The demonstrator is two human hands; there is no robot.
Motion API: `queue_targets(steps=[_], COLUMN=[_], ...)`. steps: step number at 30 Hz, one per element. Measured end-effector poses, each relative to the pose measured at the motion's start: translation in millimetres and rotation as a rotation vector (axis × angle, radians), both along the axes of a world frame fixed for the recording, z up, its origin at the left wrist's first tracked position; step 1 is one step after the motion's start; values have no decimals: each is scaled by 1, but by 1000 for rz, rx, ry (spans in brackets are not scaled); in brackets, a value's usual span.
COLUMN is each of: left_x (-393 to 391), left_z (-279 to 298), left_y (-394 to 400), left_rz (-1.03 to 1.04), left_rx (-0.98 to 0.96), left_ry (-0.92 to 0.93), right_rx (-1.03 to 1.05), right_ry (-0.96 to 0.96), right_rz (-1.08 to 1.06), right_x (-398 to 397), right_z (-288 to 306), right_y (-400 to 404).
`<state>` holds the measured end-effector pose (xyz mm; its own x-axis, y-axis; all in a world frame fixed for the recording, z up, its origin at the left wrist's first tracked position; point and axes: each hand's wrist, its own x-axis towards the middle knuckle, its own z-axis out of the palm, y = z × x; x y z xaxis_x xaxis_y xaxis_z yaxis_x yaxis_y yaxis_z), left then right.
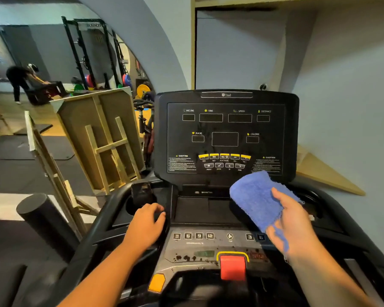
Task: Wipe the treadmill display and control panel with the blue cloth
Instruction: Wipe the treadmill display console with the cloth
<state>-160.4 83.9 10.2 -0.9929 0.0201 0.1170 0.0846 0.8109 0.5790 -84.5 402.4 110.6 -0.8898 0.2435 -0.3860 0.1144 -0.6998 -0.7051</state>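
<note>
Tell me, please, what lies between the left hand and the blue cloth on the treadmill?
In the head view, a dark recessed tray of the console lies between the left hand and the blue cloth; nothing appears to rest in it.

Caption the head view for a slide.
Right hand holds a blue cloth near the treadmill display; left hand grips the handlebar.

A gym: treadmill console [225, 136], squat rack [91, 54], coloured weight plates [126, 79].
</note>
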Motion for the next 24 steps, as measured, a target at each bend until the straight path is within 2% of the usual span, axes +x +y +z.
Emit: queue_targets(steps=[4,7,9,12,15,20,24], left_x=[-17,-25,-30,-37,-38,-38,-39], left_z=[-15,-24,-25,-23,-24,-30,-32], left_y=[-21,-27,-29,-30,-32,-31,-30], left_rz=[-47,-63,-75,-102,-134,-131,-84], left_rx=[-47,-109,-133,-112,-109,-214,-223], left_ry=[-4,22,29,4,-19,28,16], right_rx=[272,135,150,529,747,1300,1988], right_ry=[-13,58,65,-79,-82,85,67], right_rz=[-65,-70,-127,-308,-454,-449,-291], right_x=[-14,-20,-27,-49,-86,-191,-247], right_z=[-8,-8,-3,15,45,56,9], right_y=[-25,-38,-41,-43,-44,-50,-90])
